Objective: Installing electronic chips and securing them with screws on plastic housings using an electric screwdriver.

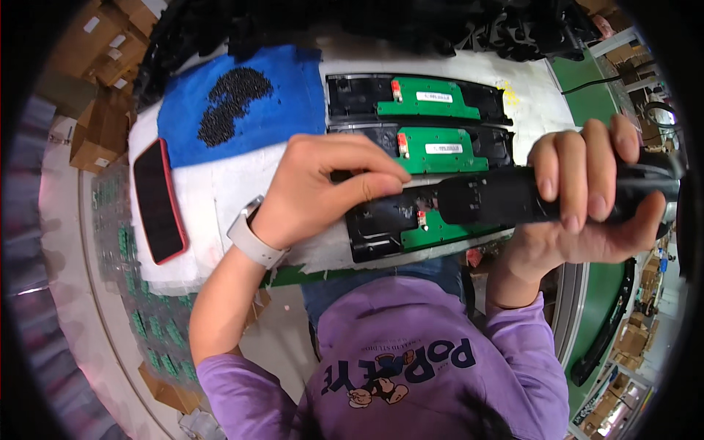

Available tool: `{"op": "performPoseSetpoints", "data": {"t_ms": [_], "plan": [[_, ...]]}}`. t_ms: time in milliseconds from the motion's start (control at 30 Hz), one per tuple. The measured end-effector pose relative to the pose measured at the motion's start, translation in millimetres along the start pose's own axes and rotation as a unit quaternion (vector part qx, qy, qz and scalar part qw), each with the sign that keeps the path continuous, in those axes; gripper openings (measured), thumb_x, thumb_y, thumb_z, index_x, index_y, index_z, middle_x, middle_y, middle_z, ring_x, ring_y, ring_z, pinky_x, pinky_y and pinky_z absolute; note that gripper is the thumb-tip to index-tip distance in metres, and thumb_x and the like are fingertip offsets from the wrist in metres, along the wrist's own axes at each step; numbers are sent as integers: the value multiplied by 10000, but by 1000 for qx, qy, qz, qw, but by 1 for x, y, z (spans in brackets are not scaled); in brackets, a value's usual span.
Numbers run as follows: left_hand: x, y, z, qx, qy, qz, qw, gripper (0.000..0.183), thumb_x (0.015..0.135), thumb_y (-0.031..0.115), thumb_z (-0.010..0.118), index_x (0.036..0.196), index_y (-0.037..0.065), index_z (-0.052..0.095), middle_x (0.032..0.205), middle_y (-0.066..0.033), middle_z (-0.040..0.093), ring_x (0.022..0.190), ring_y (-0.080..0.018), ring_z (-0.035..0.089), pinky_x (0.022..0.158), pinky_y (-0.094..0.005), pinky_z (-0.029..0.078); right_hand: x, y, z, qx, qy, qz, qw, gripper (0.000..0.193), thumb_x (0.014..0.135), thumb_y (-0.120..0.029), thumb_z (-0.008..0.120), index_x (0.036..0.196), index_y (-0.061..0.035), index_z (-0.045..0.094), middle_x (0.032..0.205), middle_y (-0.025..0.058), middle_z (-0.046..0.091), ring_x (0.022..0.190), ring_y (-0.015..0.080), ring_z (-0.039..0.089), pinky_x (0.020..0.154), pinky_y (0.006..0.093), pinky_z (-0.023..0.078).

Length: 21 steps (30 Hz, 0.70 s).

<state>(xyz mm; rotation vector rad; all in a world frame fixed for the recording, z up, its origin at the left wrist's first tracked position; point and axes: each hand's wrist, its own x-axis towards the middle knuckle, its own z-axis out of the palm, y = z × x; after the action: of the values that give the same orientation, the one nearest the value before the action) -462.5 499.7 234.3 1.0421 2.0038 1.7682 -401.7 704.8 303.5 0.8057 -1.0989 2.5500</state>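
Note:
My left hand [326, 180], with a pale watch on its wrist, has thumb and forefinger pinched together over the nearest black housing [374, 227]. What lies between the fingertips, if anything, is too small to make out. Fingers of my right hand [583, 183] wrap round a long black handheld tool [499, 196] with a rounded end. It hides part of the nearest housing and the green circuit board [433, 236] in it. Beyond lie two more black housings, the middle one [374, 136] and the far one [359, 86], each with a green board and a red-and-white connector.
A blue cloth [293, 95] at the far left bears a heap of small black pieces [238, 95]. A red-edged phone [158, 202] lies left of it. Black bags [352, 29] line the table's back. Cardboard boxes [99, 117] stand left; a long black strip [605, 330] lies right.

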Motion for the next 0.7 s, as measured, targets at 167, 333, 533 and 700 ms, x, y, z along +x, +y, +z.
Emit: {"op": "performPoseSetpoints", "data": {"t_ms": [167, 333, 533, 700], "plan": [[-1, 2, 9, 11, -26, 57, 998, 77, 747, 27, 637, 813, -7, 659, 766, -92, 634, 682, -164, 591, 621, -246, 456, -18, -7, -10, -95, -201, -9, 975, 374, 740, -285, 723, 901, -67, 465, 612, 5, 594, 432, 84, 566, 441, 217, 476], [-7, -7, 20, 23, -64, 73, 995, 90, 783, 80, 617, 804, -4, 640, 750, -85, 623, 672, -174, 596, 602, -248, 460, -23, -4, -1, -124, -252, 52, 958, 402, 717, -285, 749, 905, -59, 475, 632, 37, 604, 436, 116, 571, 445, 252, 484], [-7, -16, 34, 46, -81, 94, 991, 129, 823, 119, 571, 783, 4, 612, 737, -74, 604, 663, -197, 572, 603, -272, 455, -19, -5, 0, -114, -302, 108, 940, 405, 713, -248, 755, 925, -42, 478, 649, 66, 601, 474, 171, 588, 443, 274, 486], [-11, -21, 38, 62, -47, 97, 992, 133, 834, 110, 538, 758, 11, 585, 717, -83, 581, 643, -216, 544, 592, -299, 439, -19, 2, 7, -112, -303, 127, 938, 395, 704, -235, 763, 905, -29, 493, 642, 79, 593, 468, 184, 577, 434, 289, 480]]}}
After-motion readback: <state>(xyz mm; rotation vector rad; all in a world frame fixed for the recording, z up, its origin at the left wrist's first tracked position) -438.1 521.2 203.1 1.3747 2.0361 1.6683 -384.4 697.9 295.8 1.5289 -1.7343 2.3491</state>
